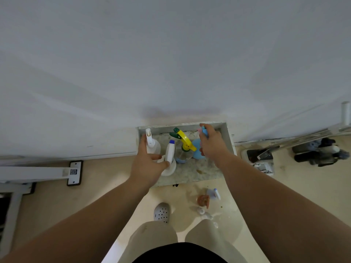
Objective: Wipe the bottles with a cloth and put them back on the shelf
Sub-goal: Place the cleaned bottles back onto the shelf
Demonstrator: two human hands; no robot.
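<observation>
A marble shelf (201,174) set against the white wall holds several spray bottles. My left hand (148,164) reaches in among them, fingers curled around the white bottle with a blue-tipped nozzle (170,150); a clear bottle with a white sprayer (152,142) stands just behind it. My right hand (212,144) grips a blue bottle (196,150) by its blue and pink sprayer head at the shelf's right back. Between the hands stands a clear bottle with a yellow and green trigger (183,145). No cloth is in view.
On the floor below the shelf lie a small white and blue spray bottle (214,193), an orange-brown object (203,200) and small white items. My white perforated shoe (161,212) is by the shelf. A white bracket (75,172) is left; cleaning gear (321,151) is right.
</observation>
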